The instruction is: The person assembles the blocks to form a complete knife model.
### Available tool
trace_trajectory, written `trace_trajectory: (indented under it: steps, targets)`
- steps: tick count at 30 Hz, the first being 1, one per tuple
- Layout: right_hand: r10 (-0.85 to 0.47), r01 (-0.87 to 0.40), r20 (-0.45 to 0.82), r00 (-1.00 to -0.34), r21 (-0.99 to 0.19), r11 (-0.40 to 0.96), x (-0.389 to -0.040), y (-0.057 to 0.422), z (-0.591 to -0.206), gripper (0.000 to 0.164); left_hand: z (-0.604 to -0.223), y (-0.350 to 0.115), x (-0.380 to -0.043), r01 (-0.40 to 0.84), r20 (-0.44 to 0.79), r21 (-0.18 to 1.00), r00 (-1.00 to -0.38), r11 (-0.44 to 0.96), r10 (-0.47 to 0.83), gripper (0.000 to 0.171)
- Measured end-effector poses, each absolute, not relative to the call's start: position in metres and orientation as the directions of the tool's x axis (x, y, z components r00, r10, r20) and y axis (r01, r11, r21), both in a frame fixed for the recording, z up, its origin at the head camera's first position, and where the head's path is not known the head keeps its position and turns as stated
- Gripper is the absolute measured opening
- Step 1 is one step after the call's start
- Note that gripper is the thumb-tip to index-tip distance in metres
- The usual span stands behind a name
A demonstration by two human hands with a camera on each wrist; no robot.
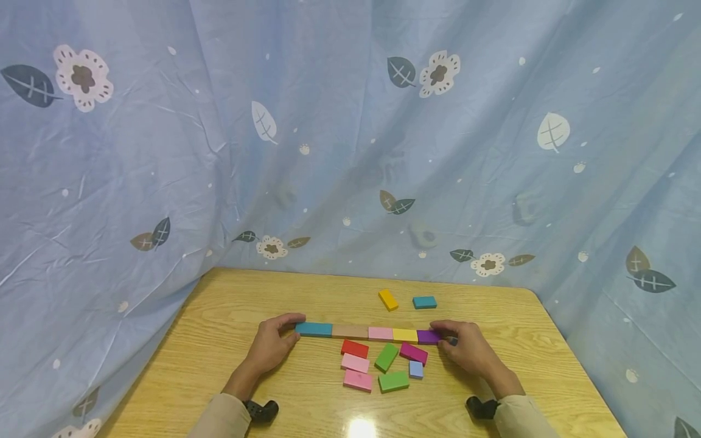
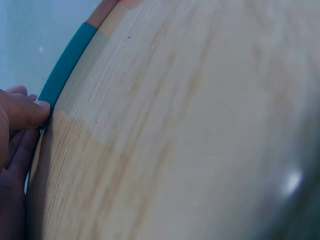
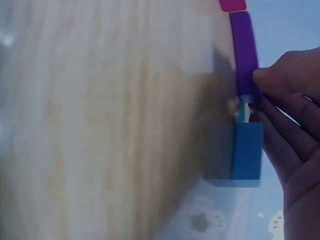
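Fingers of the left hand [image 1: 272, 344] grip the left end of the teal block [image 1: 314, 330], thumb on the near side; fingers of the right hand [image 1: 470, 348] pinch the purple block [image 1: 428, 337], thumb likewise on the near side. These two blocks close the ends of a row running left to right on the table [image 1: 186, 371]. Between them, laid end to end, lie the tan block [image 1: 350, 331], the pink block [image 1: 380, 333] and the yellow block [image 1: 405, 336]. Just right of the purple block, across a small gap, is a blue block [image 3: 247, 152], close by the right fingertips; whether they touch it cannot be told. Beyond the row, on the far side: an orange block [image 1: 388, 299], aslant, and, to its right, a second teal block [image 1: 425, 302]. On the near side, at left: a red block [image 1: 355, 349], a second pink block [image 1: 355, 363] and a rose block [image 1: 358, 381], successively nearer. At right: a tilted green block [image 1: 386, 358], a magenta block [image 1: 413, 353], a pale blue block [image 1: 416, 370] and a second green block [image 1: 394, 382]. Behind the table hangs a patterned curtain [image 1: 339, 152].
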State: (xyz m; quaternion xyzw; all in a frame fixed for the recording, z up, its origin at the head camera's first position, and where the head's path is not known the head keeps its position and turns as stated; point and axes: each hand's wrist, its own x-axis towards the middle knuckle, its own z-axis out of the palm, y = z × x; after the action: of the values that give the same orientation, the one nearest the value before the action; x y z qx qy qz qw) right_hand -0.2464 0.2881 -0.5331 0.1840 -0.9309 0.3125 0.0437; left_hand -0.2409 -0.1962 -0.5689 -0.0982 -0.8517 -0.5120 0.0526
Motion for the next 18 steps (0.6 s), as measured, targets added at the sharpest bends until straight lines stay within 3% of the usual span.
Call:
trace_trajectory:
  steps: [4, 9, 18]
  targets:
    - [-0.27, -0.375, 0.264, -0.926, -0.563, 0.736, -0.241, 0.282, -0.53, 0.041, -0.569, -0.197, -0.241, 0.227, 0.197, 0.856, -0.974, 0.464, 0.114, 0.042]
    - [-0.251, -0.409, 0.327, -0.911, -0.645, 0.645, -0.229, 0.258, -0.528, 0.041, -0.569, -0.198, -0.242, 0.236, 0.204, 0.854, -0.972, 0.463, 0.118, 0.042]
    - [-0.311, -0.384, 0.26, -0.914, -0.803, 0.456, -0.21, 0.21, -0.542, 0.035, -0.57, -0.196, -0.242, 0.256, 0.224, 0.855, -0.967, 0.451, 0.123, 0.042]
